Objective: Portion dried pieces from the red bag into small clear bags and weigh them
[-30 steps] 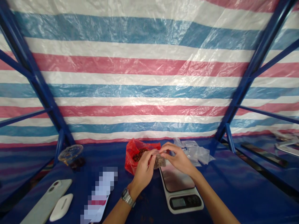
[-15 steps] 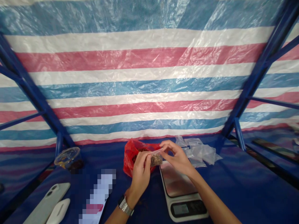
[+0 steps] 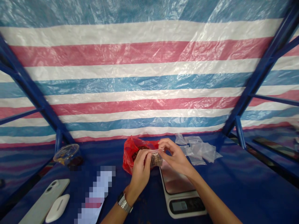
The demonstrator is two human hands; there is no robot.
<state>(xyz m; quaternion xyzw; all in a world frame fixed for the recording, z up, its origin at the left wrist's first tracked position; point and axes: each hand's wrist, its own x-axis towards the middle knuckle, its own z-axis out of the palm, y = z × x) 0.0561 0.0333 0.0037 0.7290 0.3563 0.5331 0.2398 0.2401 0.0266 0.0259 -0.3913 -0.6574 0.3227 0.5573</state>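
Between both hands hangs a small clear zip bag (image 3: 157, 160) with brownish pieces inside. My left hand (image 3: 141, 165) pinches the left end of its top strip. At the right end, the thumb and fingers of my right hand (image 3: 174, 155) close on the same strip. Behind my left hand a red plastic bag (image 3: 128, 154) stands open, with brown bits (image 3: 141, 149) showing in it. Below my right hand is a kitchen scale (image 3: 176, 183) with a metal plate and a lit display; the hand and forearm cover part of it.
Several clear plastic bags (image 3: 201, 149) lie behind the scale to the right. On the left are a clear round tub (image 3: 67, 154), a pale phone (image 3: 45, 200), a white earbud case (image 3: 58, 208) and a blurred-out flat object (image 3: 97, 193). Blue frame posts (image 3: 254, 71) flank a striped tarp (image 3: 144, 53).
Both hands keep hold of the zip bag's top strip, with only slight finger movement. The whole view has shifted slightly.
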